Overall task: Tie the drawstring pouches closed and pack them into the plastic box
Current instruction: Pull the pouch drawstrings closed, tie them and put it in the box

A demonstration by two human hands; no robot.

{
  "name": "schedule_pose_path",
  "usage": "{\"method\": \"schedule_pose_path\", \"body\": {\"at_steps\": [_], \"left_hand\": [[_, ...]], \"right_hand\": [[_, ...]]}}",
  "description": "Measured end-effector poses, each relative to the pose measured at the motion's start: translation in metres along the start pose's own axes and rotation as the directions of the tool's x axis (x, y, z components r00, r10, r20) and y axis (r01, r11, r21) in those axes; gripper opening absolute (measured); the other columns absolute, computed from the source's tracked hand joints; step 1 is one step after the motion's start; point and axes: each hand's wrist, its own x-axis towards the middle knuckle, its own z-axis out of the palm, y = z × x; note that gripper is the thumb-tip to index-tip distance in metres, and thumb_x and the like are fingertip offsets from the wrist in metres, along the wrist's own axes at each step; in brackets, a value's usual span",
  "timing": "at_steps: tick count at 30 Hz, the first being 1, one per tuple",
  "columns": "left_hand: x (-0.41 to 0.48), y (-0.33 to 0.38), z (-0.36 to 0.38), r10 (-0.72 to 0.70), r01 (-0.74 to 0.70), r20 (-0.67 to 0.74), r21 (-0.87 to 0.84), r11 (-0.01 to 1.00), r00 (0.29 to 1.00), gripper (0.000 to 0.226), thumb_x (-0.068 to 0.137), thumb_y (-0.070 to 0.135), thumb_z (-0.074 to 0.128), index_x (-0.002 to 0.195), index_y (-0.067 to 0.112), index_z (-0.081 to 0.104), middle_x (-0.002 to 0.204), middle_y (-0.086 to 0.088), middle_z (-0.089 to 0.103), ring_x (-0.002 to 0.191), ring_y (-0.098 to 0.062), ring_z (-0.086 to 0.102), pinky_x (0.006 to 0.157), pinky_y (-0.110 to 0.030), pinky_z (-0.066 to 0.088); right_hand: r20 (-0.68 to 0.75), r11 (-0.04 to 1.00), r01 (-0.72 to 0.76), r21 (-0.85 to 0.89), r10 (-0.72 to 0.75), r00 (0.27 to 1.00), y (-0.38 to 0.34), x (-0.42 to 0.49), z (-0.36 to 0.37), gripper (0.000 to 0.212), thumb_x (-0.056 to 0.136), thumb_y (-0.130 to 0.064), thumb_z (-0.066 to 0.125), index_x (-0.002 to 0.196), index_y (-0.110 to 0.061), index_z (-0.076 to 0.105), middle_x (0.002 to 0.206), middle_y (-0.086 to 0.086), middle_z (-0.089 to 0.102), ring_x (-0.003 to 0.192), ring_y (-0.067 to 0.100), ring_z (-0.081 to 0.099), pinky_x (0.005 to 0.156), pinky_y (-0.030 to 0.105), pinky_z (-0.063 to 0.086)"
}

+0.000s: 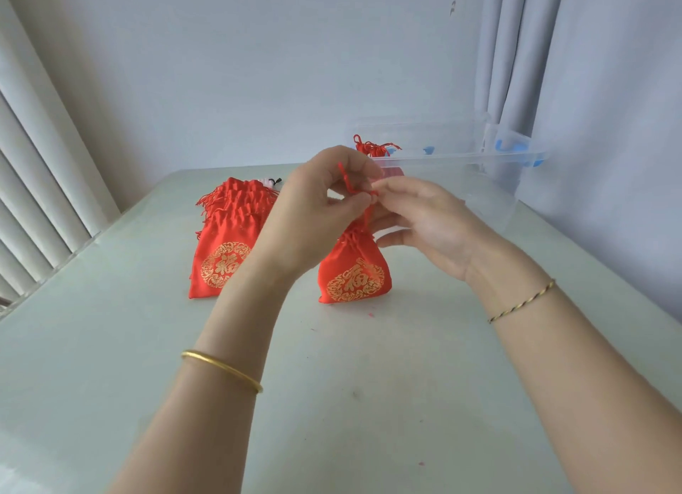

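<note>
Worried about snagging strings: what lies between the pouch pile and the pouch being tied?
In the head view, only the left forearm crosses between pile and pouch; the table there shows bare.

Between the fingers (396,187) the drawstring (344,178) is red twisted cord, matt and slightly fuzzy. Just below them the pouch (352,276) is red satin-like cloth with a soft sheen and a gold printed emblem. Left of them, the stacked pouches (230,231) show the same shiny cloth. Beyond them the box (461,161) is clear, glossy plastic. Beneath, the table (332,401) looks smooth, faintly glossy.
</note>
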Motion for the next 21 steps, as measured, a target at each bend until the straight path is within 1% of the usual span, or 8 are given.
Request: {"method": "schedule_pose_path", "body": {"at_steps": [3,5,9,12,14,17,19,21], "left_hand": [[-0.001,-0.004,0.006,0.125,-0.109,-0.086,0.175,0.979,0.988,0.026,0.082,0.0,0.059,0.097,0.021,0.061,0.083,0.009,0.062,0.082,-0.008,0.059,0.075,-0.018,0.049],[-0.003,-0.008,0.008,0.191,-0.153,-0.143,0.243,0.958,0.971,0.027,0.081,0.001,0.059,0.1,0.02,0.062,0.085,0.009,0.064,0.084,-0.013,0.061,0.077,-0.024,0.049],[-0.005,-0.01,0.011,0.225,-0.178,-0.22,0.215,0.96,0.949,0.035,0.079,0.002,0.057,0.1,0.031,0.058,0.084,0.01,0.066,0.082,-0.016,0.062,0.076,-0.032,0.051],[-0.004,-0.01,0.01,0.18,-0.149,-0.245,0.14,0.979,0.953,0.038,0.08,0.003,0.06,0.096,0.036,0.056,0.084,0.008,0.067,0.08,-0.013,0.062,0.072,-0.024,0.05],[-0.004,-0.01,0.009,0.12,-0.096,-0.249,0.106,0.99,0.961,0.035,0.081,0.003,0.063,0.093,0.036,0.057,0.083,0.01,0.068,0.078,-0.007,0.062,0.068,-0.017,0.047],[-0.002,-0.014,0.003,-0.011,0.002,-0.25,-0.037,0.999,0.968,0.023,0.082,0.003,0.065,0.089,0.024,0.065,0.085,0.006,0.071,0.081,-0.005,0.066,0.072,-0.021,0.052],[0.0,-0.016,-0.002,-0.08,0.042,-0.243,-0.157,0.987,0.967,0.015,0.084,0.001,0.061,0.092,0.013,0.067,0.089,-0.002,0.072,0.081,-0.009,0.069,0.073,-0.022,0.052],[0.001,-0.019,-0.006,-0.143,0.089,-0.218,-0.238,0.967,0.965,0.015,0.089,0.002,0.056,0.095,0.01,0.067,0.09,-0.004,0.073,0.08,-0.011,0.07,0.071,-0.022,0.052]], "right_hand": [[0.041,0.998,-0.024,0.065,0.022,0.999,0.003,0.001,0.003,0.019,0.096,-0.014,0.047,0.086,-0.019,0.063,0.073,-0.005,0.064,0.064,0.013,0.058,0.058,0.026,0.043],[0.061,0.995,-0.017,0.097,0.012,0.998,0.003,0.001,0.002,0.018,0.094,-0.016,0.05,0.085,-0.021,0.065,0.07,-0.009,0.065,0.062,0.013,0.058,0.053,0.024,0.037],[0.113,0.996,0.0,0.088,-0.01,0.994,0.003,0.0,0.001,0.018,0.093,-0.019,0.051,0.08,-0.02,0.063,0.069,-0.012,0.065,0.064,0.011,0.057,0.054,0.023,0.033],[0.109,0.999,0.016,0.05,-0.022,0.994,0.004,0.001,0.002,0.021,0.094,-0.018,0.05,0.076,-0.019,0.061,0.07,-0.012,0.065,0.065,0.009,0.057,0.054,0.021,0.033],[0.05,0.999,0.021,0.029,-0.022,0.999,0.005,0.002,0.0,0.021,0.095,-0.018,0.048,0.078,-0.017,0.06,0.077,-0.005,0.067,0.065,0.011,0.058,0.053,0.021,0.035],[-0.074,0.999,0.012,0.045,-0.008,0.997,0.004,0.004,-0.007,0.023,0.096,-0.022,0.047,0.075,-0.014,0.054,0.077,0.002,0.065,0.061,0.013,0.058,0.051,0.022,0.036],[-0.13,0.995,0.007,0.104,0.007,0.992,0.004,0.004,-0.011,0.027,0.096,-0.024,0.047,0.071,-0.015,0.051,0.072,0.004,0.063,0.057,0.013,0.057,0.049,0.022,0.035],[-0.174,0.988,0.0,0.155,0.027,0.984,0.004,0.005,-0.013,0.031,0.096,-0.025,0.048,0.067,-0.015,0.051,0.069,0.005,0.062,0.053,0.013,0.056,0.047,0.022,0.034]]}}
